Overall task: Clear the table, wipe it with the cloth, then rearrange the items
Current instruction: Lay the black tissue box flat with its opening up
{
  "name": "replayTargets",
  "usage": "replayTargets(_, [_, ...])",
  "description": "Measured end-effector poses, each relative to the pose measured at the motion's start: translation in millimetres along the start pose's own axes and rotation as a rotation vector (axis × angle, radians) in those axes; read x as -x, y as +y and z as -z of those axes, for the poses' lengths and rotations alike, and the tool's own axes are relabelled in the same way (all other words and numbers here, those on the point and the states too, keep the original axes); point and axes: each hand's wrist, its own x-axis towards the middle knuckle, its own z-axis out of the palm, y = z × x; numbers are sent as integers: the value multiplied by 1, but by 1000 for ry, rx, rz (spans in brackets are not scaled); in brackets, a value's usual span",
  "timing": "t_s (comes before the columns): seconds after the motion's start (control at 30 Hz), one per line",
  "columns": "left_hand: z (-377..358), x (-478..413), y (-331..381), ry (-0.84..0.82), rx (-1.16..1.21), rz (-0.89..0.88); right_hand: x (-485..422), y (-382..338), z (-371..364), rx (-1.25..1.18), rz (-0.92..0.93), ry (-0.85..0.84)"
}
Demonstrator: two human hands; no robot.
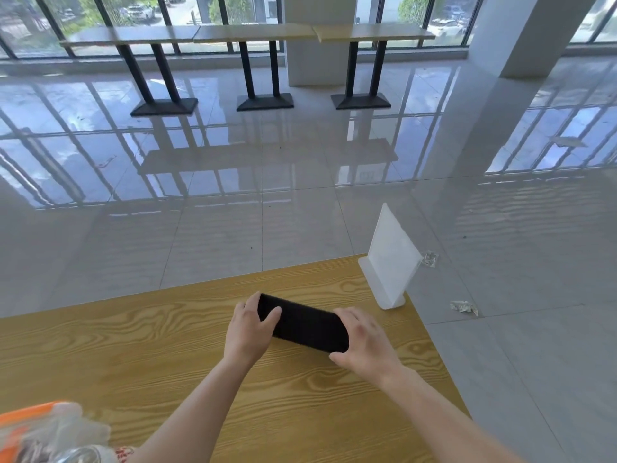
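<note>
- Closest to the lens, lower left corner: clear plastic bag with something orange inside, blurred, lying on the near edge of the table.
- Rising from the bottom edge toward the centre: two bare forearms, reaching forward over the table.
- Filling the lower half of the frame: light wood-grain table, mostly bare across its left side and middle.
- Just below centre: black oblong block, flat on the tabletop, angled slightly from upper left to lower right. Box or tightly folded fabric: cannot tell.
- Left hand: wrapped around the block's left end, fingers curled over the top, clasping it.
- Right hand: curled around the block's right end, thumb underneath at the near edge, likewise clasping it.
- Right of centre, at the table's far right corner: white sign stand, upright, apart from the block and both hands.
- Beyond the table's right edge, on the glossy tiled floor: two small crumpled wrappers.
- Across the top of the frame: row of tall bar tables along the windows.
- Progress, judged only from the layout: few items on the surface, so either clearing close to finished or rearranging under way. Nothing plainly recognisable as a cloth, and no visible sign of wiping either way.
</note>
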Motion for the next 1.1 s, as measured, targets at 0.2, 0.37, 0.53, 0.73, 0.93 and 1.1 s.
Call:
replayTargets(0.2, [8, 18, -17, 5, 99, 62, 33, 4, -20, 57, 62, 65])
replayTargets(0.37, [-3, 45, -17, 43, 83, 39, 50, 1, -34, -52, -125, 65])
replayTargets(0.53, [-10, 61, -25, 40, 150, 54, 54, 4, -38, -175, -216, 41])
replayTargets(0.73, [-29, 86, -46, -2, 153, 115, 56, 11, -38, -255, -290, 48])
replayTargets(0.93, [-36, 91, -50, -5, 145, 104, 64, 18, -39, -254, -288, 38])
replayTargets(1.1, [-32, 85, -51, -53, -88, -88, 60, 24, -34, -256, -293, 63])
